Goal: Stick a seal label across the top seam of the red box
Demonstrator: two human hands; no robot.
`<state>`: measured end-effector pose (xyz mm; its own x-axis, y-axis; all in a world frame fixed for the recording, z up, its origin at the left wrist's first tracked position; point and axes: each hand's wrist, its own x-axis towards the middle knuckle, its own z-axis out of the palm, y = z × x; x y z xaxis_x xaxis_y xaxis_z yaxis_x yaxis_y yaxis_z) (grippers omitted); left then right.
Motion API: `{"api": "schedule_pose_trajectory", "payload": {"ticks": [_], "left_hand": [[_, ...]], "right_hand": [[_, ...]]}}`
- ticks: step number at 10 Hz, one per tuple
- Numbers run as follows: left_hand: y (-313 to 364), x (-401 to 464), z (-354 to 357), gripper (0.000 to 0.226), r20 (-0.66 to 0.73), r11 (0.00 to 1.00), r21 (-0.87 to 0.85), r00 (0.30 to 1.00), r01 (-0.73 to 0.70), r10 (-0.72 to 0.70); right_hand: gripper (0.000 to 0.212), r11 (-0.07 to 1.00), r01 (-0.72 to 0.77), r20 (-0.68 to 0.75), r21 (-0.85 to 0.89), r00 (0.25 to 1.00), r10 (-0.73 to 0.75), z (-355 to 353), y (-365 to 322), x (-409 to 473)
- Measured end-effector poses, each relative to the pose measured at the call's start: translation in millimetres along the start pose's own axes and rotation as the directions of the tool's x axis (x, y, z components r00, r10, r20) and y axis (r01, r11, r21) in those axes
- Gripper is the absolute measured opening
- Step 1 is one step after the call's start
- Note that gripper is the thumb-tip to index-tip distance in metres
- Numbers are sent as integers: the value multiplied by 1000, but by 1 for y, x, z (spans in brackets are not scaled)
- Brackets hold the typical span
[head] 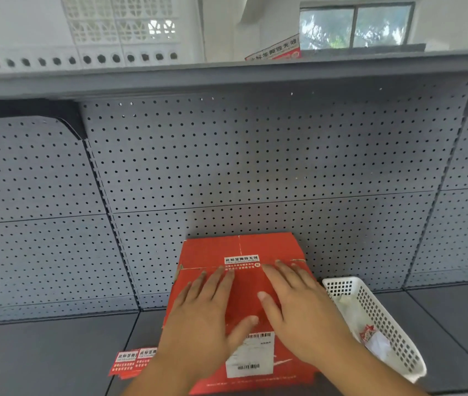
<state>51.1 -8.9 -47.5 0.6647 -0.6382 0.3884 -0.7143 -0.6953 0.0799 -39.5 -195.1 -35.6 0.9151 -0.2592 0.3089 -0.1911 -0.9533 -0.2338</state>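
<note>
Red box (pixel 244 304): one, flat-topped cardboard, matte red, edges scuffed to bare brown at the far left corner; it sits on the grey shelf (pixel 41 355), its far end close to the pegboard.
Seam: a thin line running left to right across the far part of the lid.
Seal label (pixel 241 263): one small rectangle, white strip with black print above red with white print, lying flat over the seam.
Shipping label (pixel 251 358): one white paper sheet with barcodes, stuck on the near part of the lid.
Left hand (pixel 207 315): flat, palm down on the lid, fingers spread and reaching the label's left edge; it grips nothing.
Right hand (pixel 298 304): also flat and spread on the lid, fingertips by the label's right edge; nothing gripped.
Spare labels (pixel 132 362): a small overlapping pile of red stickers on the shelf left of the box; two faces show clearly.
Basket (pixel 390 324): one white plastic tray with gridded holes, just right of the box, holding crumpled paper scraps.
Pegboard (pixel 255 167): grey metal back panels, evenly punched with round holes.
</note>
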Motion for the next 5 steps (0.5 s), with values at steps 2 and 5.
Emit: {"api": "schedule_pose_trajectory", "payload": {"ticks": [2,5], "left_hand": [[31,-30,-21,74,5,969,-196,988,153,-155],[76,-93,-53,66,-29,873,-418,956,253,-291]], "right_hand": [[62,999,-4,21,51,1000,3,-25,8,-36],[66,993,5,4,115,1000,-5,-56,7,-105]]}}
